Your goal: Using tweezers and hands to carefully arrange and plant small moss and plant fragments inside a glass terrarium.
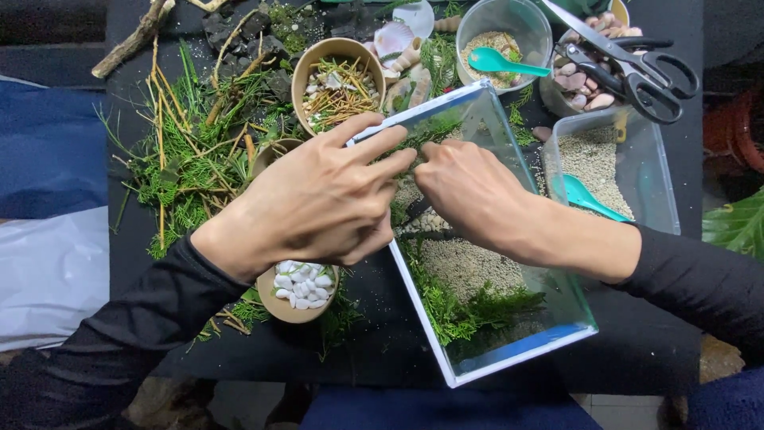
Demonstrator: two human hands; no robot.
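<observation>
Both hands meet over the near-left corner of a clear glass tank (509, 350) that sits on the black tabletop (382, 350), its long axis running from upper left to lower right, so the bulk of it lies right of and toward the person from the hands. The left hand (318, 203) lies across the tank's left rim, fingers stretched nearly flat and lightly spread, holding nothing visible. The right hand (469, 191) reaches down into the tank with fingertips pinched close together at the far-left end; whether it holds anything cannot be told, since the tips are hidden. The right hand is the one actually inside; the left only hovers at the edge. Inside the tank: pale sand (469, 267) along the floor and green moss (469, 310) banked at the near end. No labels or signs show. Containers by place: a tan paper cup of white pebbles (302, 291) just under the left wrist, a tan cup of twigs (338, 84) beyond the left hand, a clear round tub of grit with a teal spoon (505, 62) at top, a clear rectangular tub of sand (605, 171) right of the tank, black scissors (637, 68) at top right.
</observation>
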